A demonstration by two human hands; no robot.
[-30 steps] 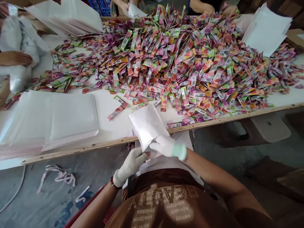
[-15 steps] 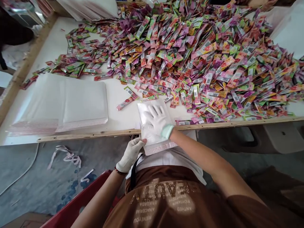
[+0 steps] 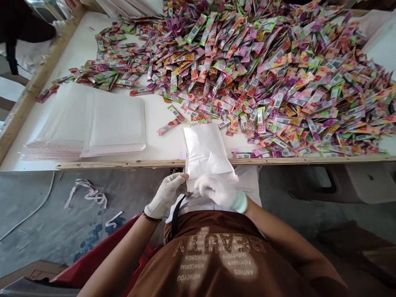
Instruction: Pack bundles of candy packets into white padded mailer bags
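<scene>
A white padded envelope (image 3: 206,150) lies over the near wooden edge of the white table (image 3: 154,123), its open end towards me. My left hand (image 3: 165,194), in a white glove, pinches the envelope's near left corner. At the near right end my gloved right hand (image 3: 218,190) is closed on the envelope's flap edge; it is blurred. A big heap of colourful sachets (image 3: 262,70) covers the table beyond the envelope.
A stack of white envelopes (image 3: 93,123) lies on the table to the left. Two loose sachets (image 3: 171,119) lie just beyond the held envelope. A red crate (image 3: 102,260) stands by my left leg. White strips (image 3: 86,196) litter the grey floor.
My right hand has come off the flat of the envelope and drawn back to its near edge. The view has tilted slightly; the left hand keeps its hold.
</scene>
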